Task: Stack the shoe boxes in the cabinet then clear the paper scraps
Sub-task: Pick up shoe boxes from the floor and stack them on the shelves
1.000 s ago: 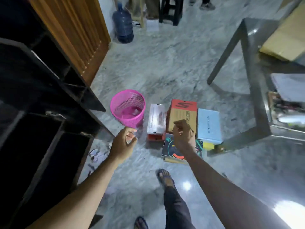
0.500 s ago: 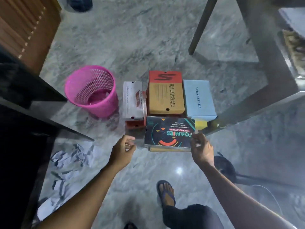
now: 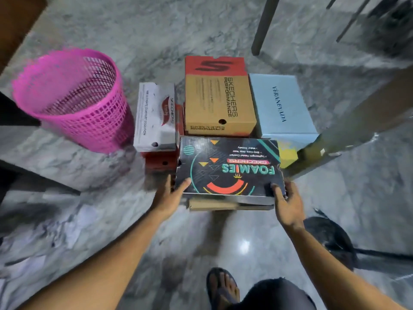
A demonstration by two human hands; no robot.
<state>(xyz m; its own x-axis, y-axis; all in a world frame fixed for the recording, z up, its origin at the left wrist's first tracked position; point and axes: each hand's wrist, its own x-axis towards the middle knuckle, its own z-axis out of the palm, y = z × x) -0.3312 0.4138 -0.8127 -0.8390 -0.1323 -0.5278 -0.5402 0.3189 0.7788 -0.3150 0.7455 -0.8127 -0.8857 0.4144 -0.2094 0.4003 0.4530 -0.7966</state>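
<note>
Black Foamies box (image 3: 229,168) sits on the floor at 12 o'clock from the person, atop a brown box (image 3: 230,206). Left hand (image 3: 169,195) clasps its 9 o'clock near corner, thumb on lid. Right hand (image 3: 287,203) clasps the 3 o'clock corner likewise. Pink basket (image 3: 73,97) at 10 o'clock; crumpled paper scraps (image 3: 73,227) at 8 o'clock.

Six shoe boxes (image 3: 228,168) (some stacked), one pink basket (image 3: 73,97), two hands (image 3: 167,198).
</note>
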